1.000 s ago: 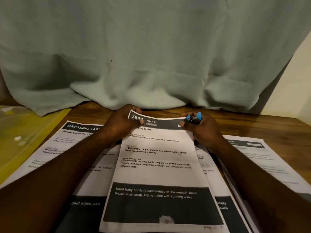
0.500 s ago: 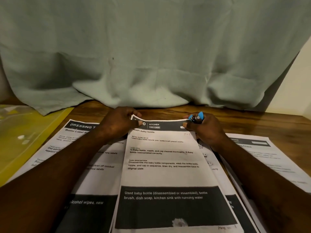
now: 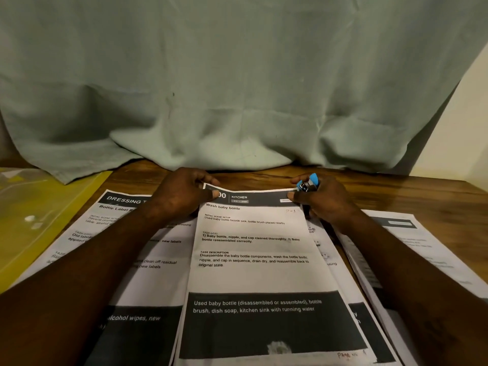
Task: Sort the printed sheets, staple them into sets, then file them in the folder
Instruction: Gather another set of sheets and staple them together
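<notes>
A printed "Wash baby bottle" kitchen sheet (image 3: 253, 249) lies on top of other sheets in the middle of the wooden table. My left hand (image 3: 182, 192) pinches its top left corner, thumb over the header number. My right hand (image 3: 320, 199) grips a small blue stapler (image 3: 308, 183) and its thumb presses the sheet's top right corner. A "Dressing table" sheet (image 3: 126, 207) lies to the left under my left arm. More printed sheets (image 3: 412, 239) are stacked at the right. A yellow plastic folder (image 3: 39, 220) lies at the far left.
A pale green cloth (image 3: 237, 88) hangs behind and drapes onto the table's (image 3: 396, 191) far edge. A cream wall (image 3: 464, 133) shows at the right. Bare wood runs along the back, beyond the papers.
The top sheet's far edge has settled lower and flatter toward the table. My left thumb slid over the header number. Both hands stay at the corners.
</notes>
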